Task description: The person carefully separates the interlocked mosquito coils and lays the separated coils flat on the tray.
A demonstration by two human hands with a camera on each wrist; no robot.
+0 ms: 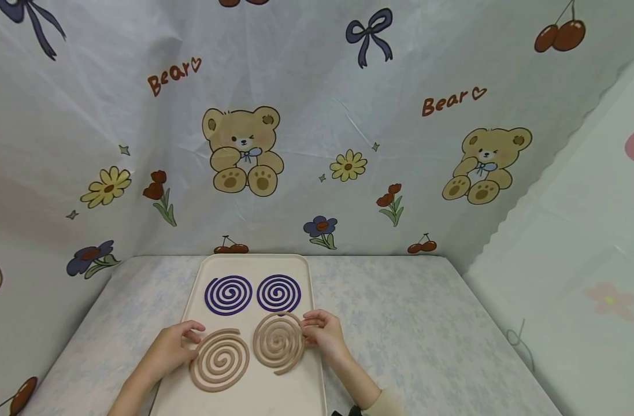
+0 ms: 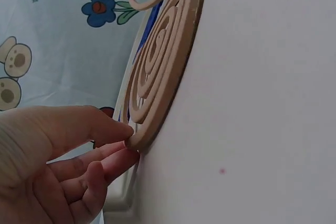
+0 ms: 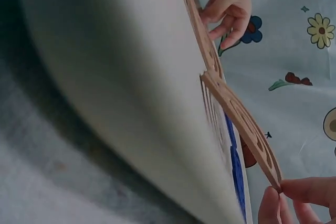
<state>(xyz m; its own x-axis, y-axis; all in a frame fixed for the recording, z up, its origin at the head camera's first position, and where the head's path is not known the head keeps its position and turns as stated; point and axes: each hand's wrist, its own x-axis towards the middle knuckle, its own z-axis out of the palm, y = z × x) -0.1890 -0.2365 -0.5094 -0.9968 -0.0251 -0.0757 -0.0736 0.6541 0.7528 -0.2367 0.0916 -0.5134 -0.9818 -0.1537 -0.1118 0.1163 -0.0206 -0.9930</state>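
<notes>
Two tan spiral mosquito coils lie side by side over the near part of a cream tray (image 1: 254,263). My left hand (image 1: 172,348) pinches the left rim of the left tan coil (image 1: 222,362), thumb above and fingers at the edge in the left wrist view. My right hand (image 1: 323,333) pinches the right tan coil (image 1: 278,340) by its right edge. That coil slants up off the tray in the right wrist view and covers a bit of the right blue coil (image 1: 278,293). Left of it lies another blue coil (image 1: 230,293).
The tray rests on a pale marbled tabletop (image 1: 389,323), which extends to its right and left. Behind stands a white curtain (image 1: 317,98) printed with bears and flowers. A thin cord (image 1: 522,341) hangs at the right.
</notes>
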